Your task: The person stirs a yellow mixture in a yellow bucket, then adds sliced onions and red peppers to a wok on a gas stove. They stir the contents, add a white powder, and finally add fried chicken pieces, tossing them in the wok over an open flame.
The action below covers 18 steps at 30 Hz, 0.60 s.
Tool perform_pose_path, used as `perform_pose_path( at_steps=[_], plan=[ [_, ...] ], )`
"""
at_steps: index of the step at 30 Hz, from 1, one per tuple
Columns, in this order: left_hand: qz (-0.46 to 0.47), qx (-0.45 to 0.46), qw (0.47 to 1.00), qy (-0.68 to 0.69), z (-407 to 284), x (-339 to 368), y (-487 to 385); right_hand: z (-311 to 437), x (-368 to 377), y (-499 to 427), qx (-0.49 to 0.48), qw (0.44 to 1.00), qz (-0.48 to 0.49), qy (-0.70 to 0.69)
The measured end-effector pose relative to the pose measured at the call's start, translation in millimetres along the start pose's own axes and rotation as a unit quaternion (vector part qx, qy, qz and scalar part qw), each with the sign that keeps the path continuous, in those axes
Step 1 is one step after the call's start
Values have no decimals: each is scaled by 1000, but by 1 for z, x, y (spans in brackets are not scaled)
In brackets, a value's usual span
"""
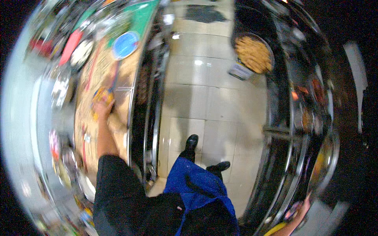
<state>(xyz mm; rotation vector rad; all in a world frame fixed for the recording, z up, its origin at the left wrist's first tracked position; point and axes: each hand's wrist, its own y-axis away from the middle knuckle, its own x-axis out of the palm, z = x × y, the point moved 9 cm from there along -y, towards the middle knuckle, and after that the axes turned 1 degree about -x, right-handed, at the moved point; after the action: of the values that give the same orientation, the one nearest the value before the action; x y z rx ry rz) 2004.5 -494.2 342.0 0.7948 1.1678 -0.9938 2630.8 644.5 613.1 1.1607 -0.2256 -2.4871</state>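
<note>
My left hand reaches over a wooden work surface on the left. Its fingers are around a crumpled yellow item with dark blue parts; blur hides whether it is a cloth or a packet. A thin bluish strip runs from there toward a round blue lid or dish. At the lower right rim, what appears to be my right hand is beside a small dark, purplish thing. A yellow strip lies along that forearm. Whether those fingers hold anything is unclear.
A large round pan full of golden-brown food pieces stands by the right counter, with a boxy container beneath. A red board-like item and a bowl of pale food line the left counter. Tiled floor runs between.
</note>
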Motion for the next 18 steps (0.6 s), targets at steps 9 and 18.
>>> perform_pose_path(
  at_steps=[9,18],
  plan=[
    [-230,89,941,230,-23,-72,8,-86,-41,-149,64,947,-188,251],
    [55,-37,609,790,-171,-119,31,-3,25,17,-72,943,-95,311]
  ],
)
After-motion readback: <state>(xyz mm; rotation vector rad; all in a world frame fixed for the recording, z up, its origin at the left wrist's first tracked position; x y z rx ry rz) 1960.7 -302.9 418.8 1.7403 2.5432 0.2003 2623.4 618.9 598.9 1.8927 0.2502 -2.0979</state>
